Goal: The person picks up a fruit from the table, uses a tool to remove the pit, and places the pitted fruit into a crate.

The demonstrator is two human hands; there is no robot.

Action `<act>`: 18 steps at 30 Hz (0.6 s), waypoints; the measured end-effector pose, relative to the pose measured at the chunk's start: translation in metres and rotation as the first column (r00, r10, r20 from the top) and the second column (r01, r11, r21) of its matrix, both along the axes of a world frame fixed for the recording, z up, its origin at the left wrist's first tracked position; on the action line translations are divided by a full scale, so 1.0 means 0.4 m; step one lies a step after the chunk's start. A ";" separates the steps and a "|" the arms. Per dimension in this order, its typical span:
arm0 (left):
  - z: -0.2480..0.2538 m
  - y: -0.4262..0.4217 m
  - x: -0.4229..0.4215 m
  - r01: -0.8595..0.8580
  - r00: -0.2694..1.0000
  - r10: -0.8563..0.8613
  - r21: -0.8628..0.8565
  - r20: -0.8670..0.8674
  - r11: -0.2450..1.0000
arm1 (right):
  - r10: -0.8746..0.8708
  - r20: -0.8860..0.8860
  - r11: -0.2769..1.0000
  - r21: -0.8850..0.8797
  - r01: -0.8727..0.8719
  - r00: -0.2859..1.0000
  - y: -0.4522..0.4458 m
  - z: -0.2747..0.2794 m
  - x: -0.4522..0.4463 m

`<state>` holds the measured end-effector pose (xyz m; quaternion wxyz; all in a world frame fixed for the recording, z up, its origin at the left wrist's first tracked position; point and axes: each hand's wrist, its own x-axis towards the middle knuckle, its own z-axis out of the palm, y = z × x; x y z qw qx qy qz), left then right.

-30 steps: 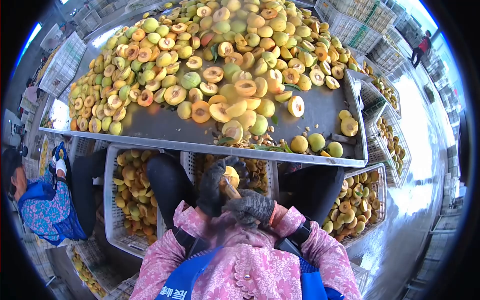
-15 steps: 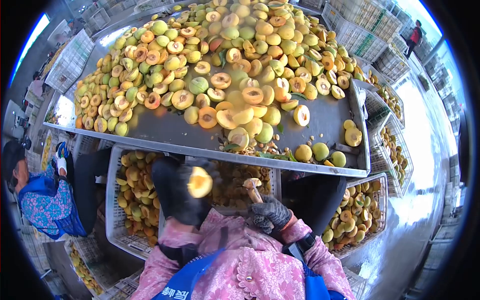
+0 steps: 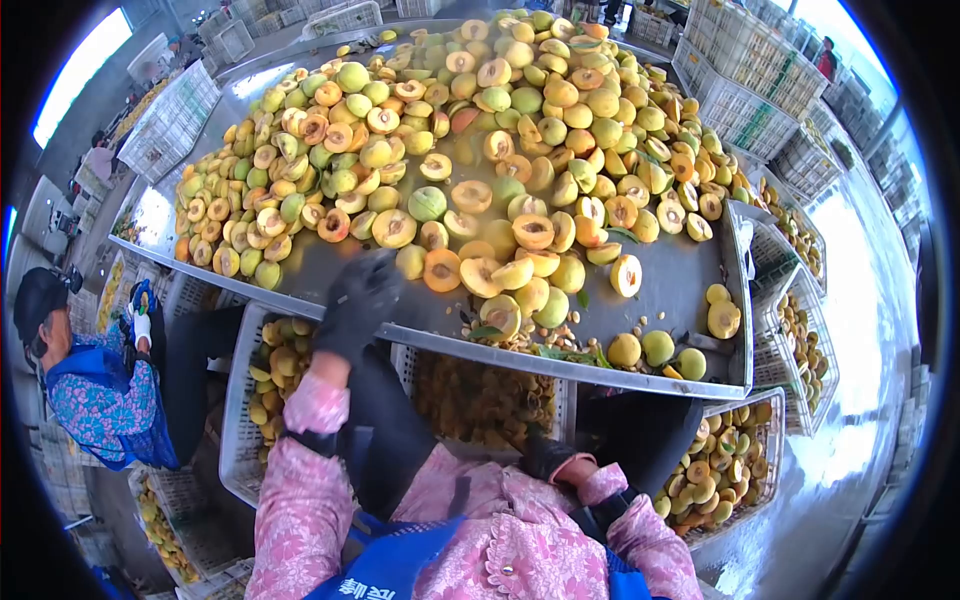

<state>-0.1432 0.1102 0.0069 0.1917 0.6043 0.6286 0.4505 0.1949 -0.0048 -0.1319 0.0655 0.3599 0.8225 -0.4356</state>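
Note:
My left hand (image 3: 362, 298), in a dark glove, reaches over the front rim of the metal tray (image 3: 610, 370) beside the halved yellow-green stone fruit (image 3: 393, 228). Motion smears its fingers, so I cannot make out whether it holds anything. Low at my lap, my right hand (image 3: 550, 458), also dark-gloved, is curled in front of the middle crate (image 3: 565, 410). Whatever sits in its grip is hidden in shadow. Many fruit halves lie cut side up, some with stones in them. Loose stones (image 3: 560, 335) and leaves are scattered near the tray's front edge.
Crates of fruit halves stand at my left knee (image 3: 272, 385) and right knee (image 3: 715, 460), with more crates (image 3: 800, 330) along the right side. A co-worker (image 3: 100, 370) in a blue apron sits at left. Stacked white crates (image 3: 755, 60) rise behind the tray.
My left hand has moved up from my knee to the tray; the fruit half beside it is gone from there. My right hand has lowered, and the wooden-handled tool with its fruit piece no longer shows.

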 end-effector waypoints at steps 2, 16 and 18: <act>-0.021 0.083 0.056 0.097 0.979 -0.096 -0.005 -0.178 0.995 | -0.091 -0.090 0.995 0.042 0.096 0.992 0.011 0.087 -0.011; -0.032 0.039 0.105 0.202 0.901 -0.036 -0.345 0.432 0.917 | -0.248 -0.198 0.948 0.153 0.280 0.948 0.015 0.058 0.047; -0.009 -0.002 0.114 0.356 0.567 -0.025 -0.218 0.823 0.909 | -0.602 -0.255 0.797 -0.248 0.551 0.756 0.010 0.111 0.036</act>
